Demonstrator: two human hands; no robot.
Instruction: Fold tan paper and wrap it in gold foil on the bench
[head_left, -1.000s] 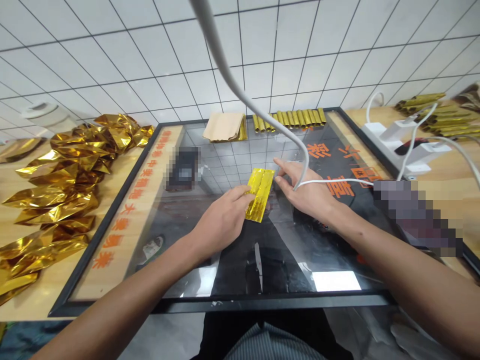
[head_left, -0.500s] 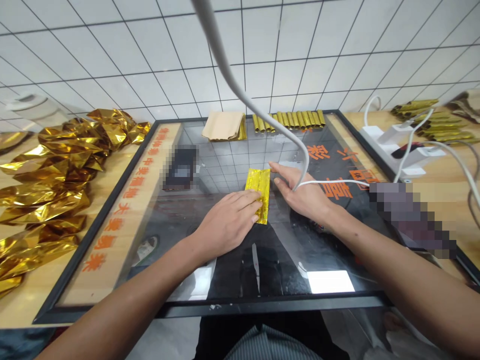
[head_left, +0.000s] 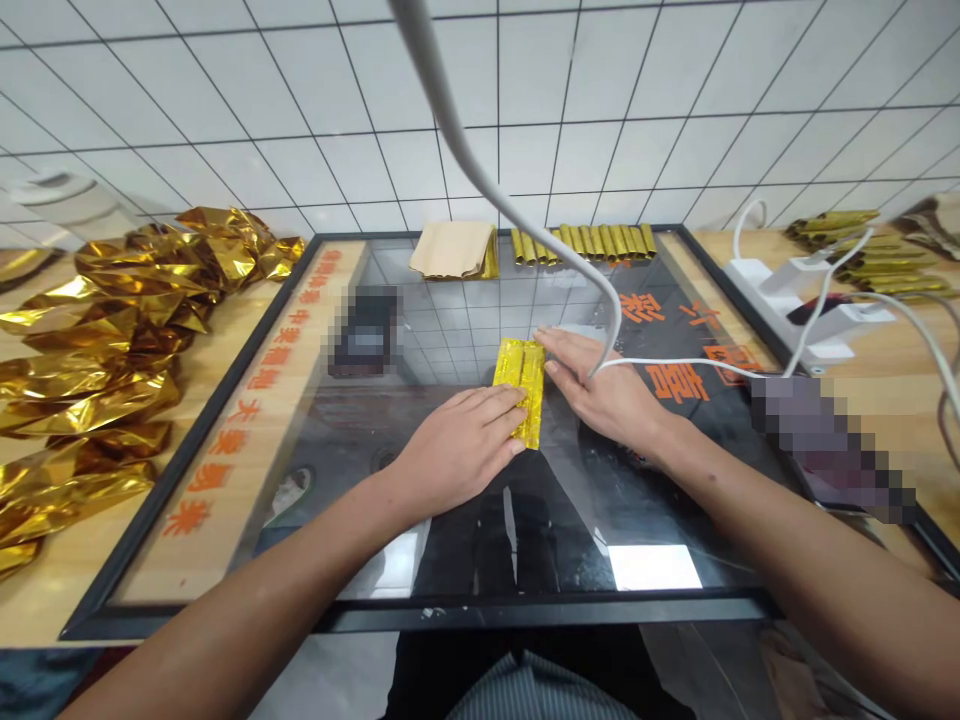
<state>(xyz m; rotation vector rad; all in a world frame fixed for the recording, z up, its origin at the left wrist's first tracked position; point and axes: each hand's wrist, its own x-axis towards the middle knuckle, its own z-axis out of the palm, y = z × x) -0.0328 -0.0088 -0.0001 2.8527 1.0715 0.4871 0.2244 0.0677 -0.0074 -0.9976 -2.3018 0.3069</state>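
A folded gold foil strip (head_left: pixel 523 388) lies on the glass-topped board (head_left: pixel 465 540) in the middle. My left hand (head_left: pixel 459 445) lies flat with its fingers stretched over the strip's left and lower part, pressing it down. My right hand (head_left: pixel 600 385) rests flat against the strip's right edge, fingers extended toward its top. Neither hand grips anything.
A heap of crumpled gold foil bags (head_left: pixel 112 340) covers the wooden table at left. A row of rolled gold strips (head_left: pixel 585 241) and a tan paper stack (head_left: pixel 456 250) sit at the board's far edge. White power strip (head_left: pixel 802 290), cables (head_left: pixel 517 215) and more gold rolls (head_left: pixel 877 255) lie at right.
My left hand slid further over the strip and flattened on it. The strip turned from slanted to nearly straight. My right hand closed in against its right edge.
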